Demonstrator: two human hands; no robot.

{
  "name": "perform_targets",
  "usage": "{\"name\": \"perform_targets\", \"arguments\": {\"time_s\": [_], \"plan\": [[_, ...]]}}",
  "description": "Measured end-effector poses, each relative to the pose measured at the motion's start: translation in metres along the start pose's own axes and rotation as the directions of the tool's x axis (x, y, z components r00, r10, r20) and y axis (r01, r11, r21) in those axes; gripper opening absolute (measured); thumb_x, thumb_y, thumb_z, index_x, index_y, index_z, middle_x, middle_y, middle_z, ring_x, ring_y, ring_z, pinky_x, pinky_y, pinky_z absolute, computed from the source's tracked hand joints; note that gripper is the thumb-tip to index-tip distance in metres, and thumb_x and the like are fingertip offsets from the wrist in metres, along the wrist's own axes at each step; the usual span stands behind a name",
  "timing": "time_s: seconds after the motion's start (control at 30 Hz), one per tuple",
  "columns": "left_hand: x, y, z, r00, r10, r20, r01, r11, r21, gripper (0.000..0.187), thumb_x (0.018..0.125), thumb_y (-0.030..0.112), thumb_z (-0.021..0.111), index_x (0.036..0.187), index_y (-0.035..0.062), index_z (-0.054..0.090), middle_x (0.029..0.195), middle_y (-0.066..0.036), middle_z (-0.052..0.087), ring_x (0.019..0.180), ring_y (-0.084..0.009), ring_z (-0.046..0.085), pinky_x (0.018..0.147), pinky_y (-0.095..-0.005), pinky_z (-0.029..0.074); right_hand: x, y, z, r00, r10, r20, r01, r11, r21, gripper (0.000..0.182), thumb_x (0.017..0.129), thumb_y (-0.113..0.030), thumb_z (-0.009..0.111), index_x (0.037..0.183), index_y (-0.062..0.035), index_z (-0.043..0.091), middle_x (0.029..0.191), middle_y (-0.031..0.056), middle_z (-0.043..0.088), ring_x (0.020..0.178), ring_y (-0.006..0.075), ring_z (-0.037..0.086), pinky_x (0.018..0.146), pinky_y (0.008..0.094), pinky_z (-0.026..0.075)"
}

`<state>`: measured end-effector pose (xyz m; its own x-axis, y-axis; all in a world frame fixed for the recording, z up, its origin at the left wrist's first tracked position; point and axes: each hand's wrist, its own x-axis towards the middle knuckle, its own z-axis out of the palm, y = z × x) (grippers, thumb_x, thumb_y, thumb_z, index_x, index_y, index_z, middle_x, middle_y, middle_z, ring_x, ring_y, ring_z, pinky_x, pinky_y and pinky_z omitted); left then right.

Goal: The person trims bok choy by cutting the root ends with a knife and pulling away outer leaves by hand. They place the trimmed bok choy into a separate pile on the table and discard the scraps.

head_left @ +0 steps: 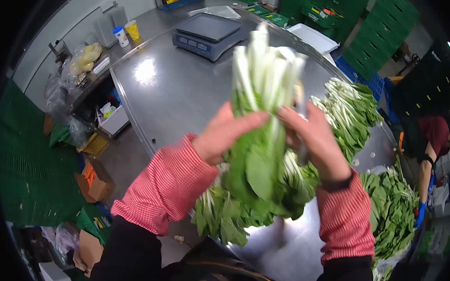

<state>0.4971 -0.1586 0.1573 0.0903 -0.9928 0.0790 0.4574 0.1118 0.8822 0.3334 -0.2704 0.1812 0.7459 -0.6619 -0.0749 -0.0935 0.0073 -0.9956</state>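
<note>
Raised over the metal table is a bunch of bok choy, its white stems pointing away from me and its green leaves toward me. My left hand wraps around the bunch's left side, thumb across the front. On the other side my right hand grips it too, with the thumb pressed on the stems. A narrow greyish, tan-ended object shows by the right fingers, too blurred to name. Beneath the bunch, more bok choy lies at the table's near edge.
A digital scale sits at the back of the table. Piles of greens and leaves lie on the right. A co-worker's blue-gloved hand is beside them. Green crates are stacked behind; a cup stands back left.
</note>
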Motion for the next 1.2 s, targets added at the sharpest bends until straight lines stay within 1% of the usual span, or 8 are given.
{"name": "perform_targets", "arguments": {"time_s": [0.2, 0.33, 0.43, 0.53, 0.7, 0.9, 1.03, 1.2], "plan": [[0.029, -0.066, -0.164, 0.926, -0.051, -0.374, 0.055, 0.999, -0.002, 0.051, 0.091, 0.024, 0.066, 0.13, -0.0029, 0.047, 0.116, -0.015, 0.063, 0.096, -0.0224, 0.065, 0.084, -0.0343, 0.055, 0.149, 0.096, 0.066, 0.971, 0.206, 0.12, -0.198, 0.977, -0.077, 0.043, 0.083, -0.036, 0.072, 0.102, -0.0003, 0.059, 0.062, 0.0008, 0.056, 0.046, 0.0084, 0.049, 0.041, 0.0236, 0.039], [0.029, -0.154, -0.233, 0.654, -0.201, -0.73, 0.177, 0.978, -0.111, 0.059, 0.088, 0.03, 0.069, 0.134, -0.0013, 0.047, 0.117, -0.014, 0.062, 0.099, -0.0271, 0.064, 0.084, -0.0393, 0.054, 0.195, 0.176, 0.087, 0.982, 0.186, 0.018, -0.161, 0.891, -0.424, 0.056, 0.079, -0.039, 0.071, 0.111, 0.0048, 0.059, 0.086, 0.0153, 0.067, 0.073, 0.0232, 0.066, 0.064, 0.0346, 0.053], [0.013, -0.201, -0.271, 0.698, -0.367, -0.616, 0.214, 0.927, -0.309, 0.057, 0.088, 0.036, 0.067, 0.131, 0.0026, 0.052, 0.119, -0.015, 0.064, 0.103, -0.0322, 0.065, 0.091, -0.0466, 0.052, 0.184, 0.19, 0.088, 0.981, 0.176, -0.083, -0.191, 0.793, -0.578, 0.059, 0.082, -0.037, 0.066, 0.121, 0.0049, 0.055, 0.106, 0.0252, 0.065, 0.099, 0.0369, 0.064, 0.088, 0.0431, 0.05], [-0.007, -0.181, -0.271, 0.781, -0.467, -0.414, 0.325, 0.871, -0.369, 0.055, 0.094, 0.043, 0.055, 0.133, 0.0039, 0.051, 0.126, -0.014, 0.06, 0.109, -0.031, 0.062, 0.096, -0.0464, 0.049, 0.132, 0.156, 0.08, 0.961, -0.249, -0.121, 0.095, 0.708, -0.7, 0.056, 0.08, -0.021, 0.061, 0.127, 0.0055, 0.047, 0.077, 0.0177, 0.066, 0.074, 0.0369, 0.065, 0.066, 0.0458, 0.053], [-0.04, -0.159, -0.325, 0.603, 0.248, -0.758, 0.462, 0.666, 0.585, 0.083, 0.086, 0.047, 0.067, 0.142, -0.0059, 0.036, 0.14, -0.024, 0.043, 0.123, -0.0311, 0.049, 0.102, -0.0447, 0.041, -0.043, 0.091, 0.025, 0.943, -0.313, -0.111, 0.164, 0.729, -0.665, 0.052, 0.087, -0.027, 0.062, 0.128, 0.0007, 0.045, 0.103, 0.0216, 0.063, 0.08, 0.0384, 0.064, 0.068, 0.0463, 0.053], [-0.051, -0.09, -0.061, 0.84, 0.466, -0.276, 0.039, 0.456, 0.889, 0.057, 0.091, 0.014, 0.064, 0.141, 0.0044, 0.039, 0.13, -0.018, 0.05, 0.116, -0.029, 0.051, 0.101, -0.0431, 0.044, -0.276, 0.193, -0.041, 0.793, -0.219, -0.569, -0.209, 0.78, -0.591, 0.064, 0.09, -0.035, 0.06, 0.142, -0.0074, 0.035, 0.114, 0.0205, 0.06, 0.09, 0.0375, 0.064, 0.077, 0.0445, 0.053], [-0.049, -0.124, 0.115, 0.962, 0.27, 0.043, -0.183, 0.52, 0.834, 0.039, 0.091, 0.008, 0.064, 0.126, -0.0041, 0.053, 0.117, -0.018, 0.063, 0.102, -0.024, 0.061, 0.092, -0.0336, 0.049, -0.438, 0.236, -0.073, 0.606, 0.196, -0.77, -0.725, 0.536, -0.434, 0.072, 0.089, -0.037, 0.061, 0.145, -0.0057, 0.029, 0.107, 0.0248, 0.058, 0.075, 0.0362, 0.064, 0.066, 0.0446, 0.053], [-0.076, -0.245, 0.239, 0.919, -0.139, 0.368, -0.123, 0.788, 0.604, 0.048, 0.093, 0.004, 0.055, 0.139, 0.0028, 0.042, 0.11, -0.009, 0.057, 0.096, -0.0149, 0.054, 0.087, -0.0287, 0.046, -0.566, 0.306, -0.108, 0.54, 0.088, -0.837, -0.79, 0.398, -0.467, 0.064, 0.084, -0.019, 0.058, 0.142, -0.0016, 0.036, 0.098, 0.0213, 0.057, 0.059, 0.0301, 0.061, 0.051, 0.0417, 0.051]]}}
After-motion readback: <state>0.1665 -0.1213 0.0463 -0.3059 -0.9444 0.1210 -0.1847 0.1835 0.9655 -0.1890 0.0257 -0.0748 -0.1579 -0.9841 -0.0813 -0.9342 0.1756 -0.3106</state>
